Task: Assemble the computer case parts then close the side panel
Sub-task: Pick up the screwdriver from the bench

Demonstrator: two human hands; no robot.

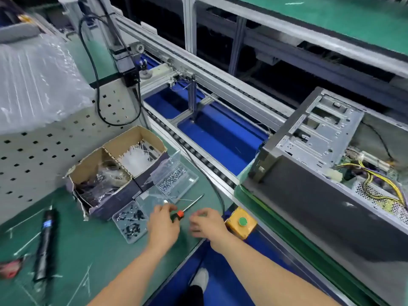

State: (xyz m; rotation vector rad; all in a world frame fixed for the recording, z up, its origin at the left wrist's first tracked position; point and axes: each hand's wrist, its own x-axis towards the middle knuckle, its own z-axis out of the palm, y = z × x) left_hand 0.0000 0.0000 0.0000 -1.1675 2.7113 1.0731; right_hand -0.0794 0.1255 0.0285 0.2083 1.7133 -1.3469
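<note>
Left grip (163,224) curled round screwdriver (181,213) handle on near bench (99,250); right grip (207,221) just beside, blurred, cannot tell its state. Computer case (320,138) open-sided at right, well apart from both grips.

Green-matted table (99,250), left side. A heap of clear bubble wrap (37,85) sits at far left on a pale perforated panel (44,146). A black cable (95,69) loops down across the panel.

A torn cardboard box (106,195) has two compartments. The far one holds white cable ties (136,157), the near one crumpled clear bags (103,180).

A black pen-shaped tool (46,241) with a lit blue display lies flat near the left edge, and loose white ties (28,244) are scattered around it. There is a blurred red object (10,267) at the frame edge.

A yellow switch box (241,228) with a green button (242,221) is at the table's right corner. An aluminium-framed conveyor (198,155) runs diagonally beyond, with blue floor (220,138) showing beneath.
</note>
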